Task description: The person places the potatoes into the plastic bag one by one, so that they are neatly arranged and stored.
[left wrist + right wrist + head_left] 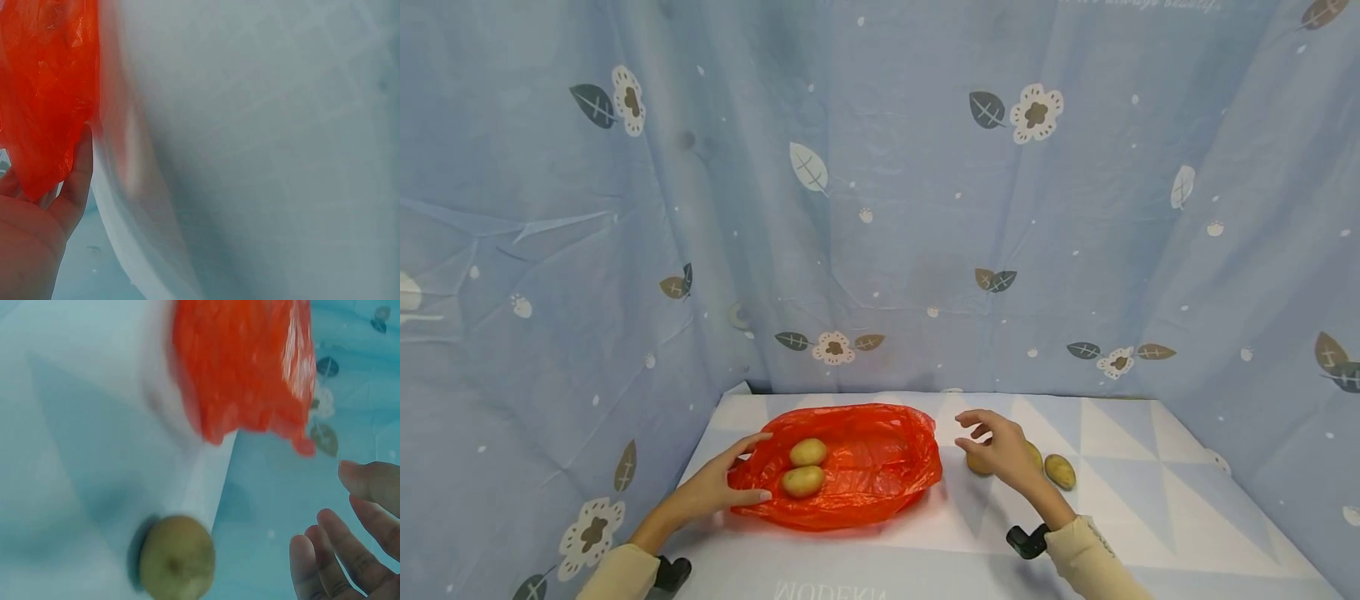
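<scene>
A red plastic bag (880,479) lies spread on the table with its mouth open, and two potatoes (803,481) sit in its left part. At the bag's left end is my left hand (718,483), thumb and fingers spread apart and touching the plastic. The left wrist view shows the fingers (78,175) beside the bag's edge (50,94). My right hand (1006,454) hovers right of the bag with fingers parted and holding nothing. Below it is a potato (977,462), partly hidden by the hand. The right wrist view shows one potato (178,559) apart from the fingers.
Farther right on the table are a partly hidden potato (1035,456) and another potato (1060,472). A blue patterned curtain (925,208) hangs behind and along the sides. The white and pale blue tabletop (1120,517) extends to the right.
</scene>
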Demonstrator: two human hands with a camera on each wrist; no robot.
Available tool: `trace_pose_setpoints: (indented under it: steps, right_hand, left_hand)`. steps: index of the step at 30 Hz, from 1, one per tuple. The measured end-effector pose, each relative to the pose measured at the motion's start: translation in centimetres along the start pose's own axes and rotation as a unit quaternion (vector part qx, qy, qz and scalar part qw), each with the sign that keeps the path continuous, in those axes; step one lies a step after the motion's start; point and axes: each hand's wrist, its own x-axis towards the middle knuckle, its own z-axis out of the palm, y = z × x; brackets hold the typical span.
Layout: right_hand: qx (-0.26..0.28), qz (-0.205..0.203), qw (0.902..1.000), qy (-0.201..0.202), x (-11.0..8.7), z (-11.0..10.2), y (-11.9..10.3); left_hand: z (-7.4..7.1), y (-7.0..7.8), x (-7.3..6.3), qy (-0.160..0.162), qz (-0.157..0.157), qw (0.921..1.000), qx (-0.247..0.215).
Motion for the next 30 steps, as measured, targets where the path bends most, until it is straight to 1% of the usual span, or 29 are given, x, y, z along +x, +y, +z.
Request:
trace_pose_setpoints:
  steps: [3, 10, 16, 21, 26, 30]
  right_hand:
    - [-0.009, 0.010, 0.9999, 0.007, -0.2, -0.9, 1.0]
    - [-0.044, 0.013, 0.9986, 0.025, -1.1, -2.7, 4.1]
    - [-0.056, 0.031, 0.9972, 0.039, -1.9, -4.4, 6.2]
    - [-0.075, 0.052, 0.9951, 0.038, -2.2, -5.4, 7.5]
    - [-0.103, 0.079, 0.9909, 0.037, -2.8, -6.3, 8.7]
    - [-0.108, 0.095, 0.9891, 0.034, -3.2, -7.1, 9.6]
  left_hand:
    - [0.0, -0.1, 0.2, -0.002, 0.006, 1.0000, 0.003]
    - [0.0, -0.3, 0.4, -0.003, 0.013, 0.9999, 0.002]
    - [0.0, -0.5, 0.8, 0.002, 0.000, 0.9999, 0.015]
    - [-0.1, -0.3, 0.8, 0.002, -0.006, 0.9999, 0.016]
    - [-0.2, -0.3, 0.6, 0.000, 0.005, 0.9998, 0.019]
    - [-0.2, -0.6, 0.6, 0.005, 0.013, 0.9996, 0.023]
